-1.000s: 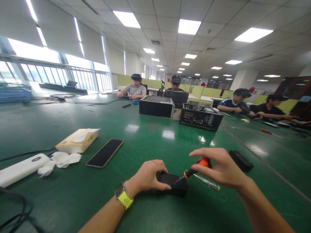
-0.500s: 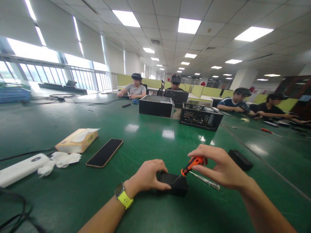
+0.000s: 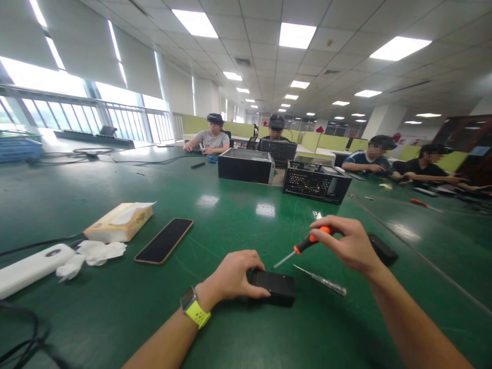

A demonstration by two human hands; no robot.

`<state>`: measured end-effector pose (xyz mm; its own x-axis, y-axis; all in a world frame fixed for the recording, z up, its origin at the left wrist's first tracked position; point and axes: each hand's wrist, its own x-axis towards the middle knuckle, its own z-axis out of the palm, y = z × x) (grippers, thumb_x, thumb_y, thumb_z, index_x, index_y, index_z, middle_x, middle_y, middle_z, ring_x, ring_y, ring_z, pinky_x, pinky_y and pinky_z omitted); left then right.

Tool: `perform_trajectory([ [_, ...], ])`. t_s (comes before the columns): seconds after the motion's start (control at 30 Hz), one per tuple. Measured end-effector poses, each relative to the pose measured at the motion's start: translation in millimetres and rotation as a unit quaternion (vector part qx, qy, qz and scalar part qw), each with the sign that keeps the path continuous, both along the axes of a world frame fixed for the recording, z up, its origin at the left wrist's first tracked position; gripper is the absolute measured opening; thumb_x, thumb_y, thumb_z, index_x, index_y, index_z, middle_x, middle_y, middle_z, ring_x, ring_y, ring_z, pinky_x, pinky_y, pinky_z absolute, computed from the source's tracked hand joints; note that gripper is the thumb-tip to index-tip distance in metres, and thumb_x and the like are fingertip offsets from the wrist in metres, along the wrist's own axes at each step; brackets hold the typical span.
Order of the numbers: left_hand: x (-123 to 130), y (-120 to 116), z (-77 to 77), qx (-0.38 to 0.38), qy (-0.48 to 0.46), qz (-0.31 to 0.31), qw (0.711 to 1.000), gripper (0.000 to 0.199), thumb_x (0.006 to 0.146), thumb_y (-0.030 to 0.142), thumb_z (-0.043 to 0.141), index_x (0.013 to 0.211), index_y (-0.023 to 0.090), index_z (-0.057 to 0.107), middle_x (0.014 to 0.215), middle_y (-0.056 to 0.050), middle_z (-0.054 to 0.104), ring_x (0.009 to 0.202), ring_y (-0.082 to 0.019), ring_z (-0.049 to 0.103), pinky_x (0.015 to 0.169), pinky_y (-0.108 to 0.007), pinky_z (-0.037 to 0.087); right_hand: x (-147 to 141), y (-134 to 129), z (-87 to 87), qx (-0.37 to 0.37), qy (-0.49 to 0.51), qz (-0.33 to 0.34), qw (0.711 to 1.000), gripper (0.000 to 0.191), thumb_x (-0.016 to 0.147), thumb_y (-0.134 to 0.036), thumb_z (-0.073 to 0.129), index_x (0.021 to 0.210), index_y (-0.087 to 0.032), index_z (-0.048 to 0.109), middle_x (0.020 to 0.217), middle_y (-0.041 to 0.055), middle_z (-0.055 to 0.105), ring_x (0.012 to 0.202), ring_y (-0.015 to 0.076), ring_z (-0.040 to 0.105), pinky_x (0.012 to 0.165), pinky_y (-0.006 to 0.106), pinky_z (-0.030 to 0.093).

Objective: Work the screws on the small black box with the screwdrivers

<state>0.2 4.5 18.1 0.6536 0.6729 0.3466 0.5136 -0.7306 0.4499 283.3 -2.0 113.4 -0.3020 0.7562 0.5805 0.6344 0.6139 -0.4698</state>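
Observation:
A small black box [image 3: 280, 288] lies on the green table, and my left hand [image 3: 239, 277] grips its left end between thumb and fingers. My right hand [image 3: 348, 242] is closed on the handle of an orange and black screwdriver [image 3: 307, 243]. Its shaft points down and to the left, with the tip above and behind the box, apart from it. A thin metal screwdriver with a clear handle [image 3: 326, 283] lies to the right of the box. Partly behind my right wrist is a second black block [image 3: 383, 249].
On the left are a phone [image 3: 164, 241], a tissue pack [image 3: 119, 222], crumpled tissue [image 3: 100, 252], a white device [image 3: 34, 269] and cables. Two open metal cases [image 3: 246, 168] [image 3: 317, 183] stand farther back. Several people sit around the table; another orange screwdriver [image 3: 421, 204] lies far right.
My right hand has lifted the screwdriver off the black box and moved it up and to the right. The left hand still holds the box; the view has shifted slightly.

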Motion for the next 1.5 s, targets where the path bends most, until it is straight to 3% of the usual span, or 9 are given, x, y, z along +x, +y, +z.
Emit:
perform_trajectory([
  [0.17, 0.2, 0.3, 0.5, -0.007, -0.004, -0.001, 1.000, 0.044, 0.065, 0.050, 0.084, 0.090, 0.017, 0.070, 0.089, -0.004, 0.068, 0.082, -0.021, 0.064, 0.072, -0.027, 0.048, 33.7, 35.7, -68.5, -0.108, 0.047, -0.113, 0.987, 0.043, 0.085, -0.051, 0.058, 0.100, -0.015, 0.074, 0.087, 0.0090, 0.076, 0.072, 0.0224, 0.066, 0.063, 0.032, 0.049],
  [0.27, 0.0, 0.3, 0.9, -0.009, -0.005, -0.006, 1.000, 0.044, 0.066, 0.050, 0.083, 0.090, 0.016, 0.070, 0.089, -0.004, 0.068, 0.082, -0.021, 0.064, 0.072, -0.027, 0.048, 47.8, 37.0, -111.2, -0.133, 0.025, -0.122, 0.983, 0.040, 0.082, -0.050, 0.059, 0.093, -0.017, 0.076, 0.087, 0.0099, 0.076, 0.074, 0.0251, 0.067, 0.068, 0.037, 0.052],
  [0.37, 0.2, 0.2, 1.4, -0.011, -0.008, -0.001, 1.000, 0.043, 0.066, 0.050, 0.084, 0.090, 0.017, 0.069, 0.090, -0.004, 0.067, 0.083, -0.021, 0.064, 0.072, -0.027, 0.047, 56.5, 31.4, -130.3, -0.151, -0.006, -0.098, 0.984, 0.033, 0.078, -0.047, 0.065, 0.093, -0.020, 0.077, 0.093, 0.0083, 0.076, 0.086, 0.0269, 0.067, 0.080, 0.040, 0.051],
  [0.5, 0.4, 1.2, 1.3, -0.016, -0.010, 0.001, 1.000, 0.042, 0.066, 0.048, 0.084, 0.089, 0.017, 0.069, 0.089, -0.004, 0.067, 0.081, -0.021, 0.063, 0.071, -0.028, 0.047, 64.4, 24.5, -120.8, -0.141, -0.023, -0.097, 0.985, 0.040, 0.080, -0.046, 0.065, 0.109, -0.020, 0.070, 0.108, 0.0093, 0.070, 0.099, 0.0267, 0.063, 0.089, 0.040, 0.047],
  [0.73, -1.0, 2.5, -1.5, -0.020, -0.016, -0.004, 1.000, 0.039, 0.066, 0.045, 0.084, 0.089, 0.017, 0.068, 0.087, -0.003, 0.066, 0.080, -0.020, 0.062, 0.070, -0.028, 0.046, 65.2, 0.2, -97.8, -0.291, -0.166, 0.021, 0.942, 0.024, 0.075, -0.039, 0.072, 0.087, -0.018, 0.069, 0.078, 0.0022, 0.064, 0.068, 0.0168, 0.056, 0.061, 0.027, 0.042],
  [0.9, -0.4, 2.5, -1.3, -0.021, -0.021, -0.005, 1.000, 0.038, 0.067, 0.045, 0.084, 0.087, 0.016, 0.068, 0.086, -0.003, 0.066, 0.078, -0.020, 0.062, 0.070, -0.028, 0.046, 57.3, -9.7, -84.3, -0.307, -0.139, 0.069, 0.939, 0.019, 0.087, -0.031, 0.057, 0.083, -0.016, 0.069, 0.078, 0.0019, 0.063, 0.071, 0.0146, 0.056, 0.066, 0.025, 0.044],
  [1.13, 0.7, 2.1, 0.0, -0.014, -0.024, -0.005, 1.000, 0.038, 0.066, 0.044, 0.084, 0.086, 0.016, 0.068, 0.085, -0.003, 0.066, 0.078, -0.020, 0.063, 0.070, -0.028, 0.047, 46.9, -17.0, -89.3, -0.359, -0.192, 0.086, 0.909, 0.010, 0.071, -0.022, 0.071, 0.076, -0.016, 0.065, 0.071, -0.0010, 0.060, 0.064, 0.0125, 0.051, 0.057, 0.023, 0.037],
  [1.37, 0.6, 1.2, 0.2, -0.011, -0.021, -0.006, 1.000, 0.038, 0.067, 0.046, 0.084, 0.086, 0.016, 0.069, 0.085, -0.003, 0.067, 0.078, -0.020, 0.063, 0.071, -0.028, 0.047, 52.9, -21.0, -72.7, -0.463, -0.021, 0.179, 0.868, 0.029, 0.088, -0.042, 0.058, 0.089, -0.014, 0.064, 0.068, -0.0005, 0.058, 0.053, 0.0100, 0.048, 0.049, 0.021, 0.037],
  [1.5, 0.4, 1.5, 0.1, -0.009, -0.020, -0.009, 1.000, 0.038, 0.067, 0.045, 0.084, 0.087, 0.016, 0.069, 0.085, -0.003, 0.067, 0.078, -0.020, 0.063, 0.070, -0.028, 0.047, 49.0, -22.6, -67.7, -0.433, -0.058, 0.210, 0.875, 0.029, 0.088, -0.042, 0.060, 0.089, -0.014, 0.070, 0.072, 0.0006, 0.059, 0.064, 0.0117, 0.049, 0.059, 0.023, 0.038],
])
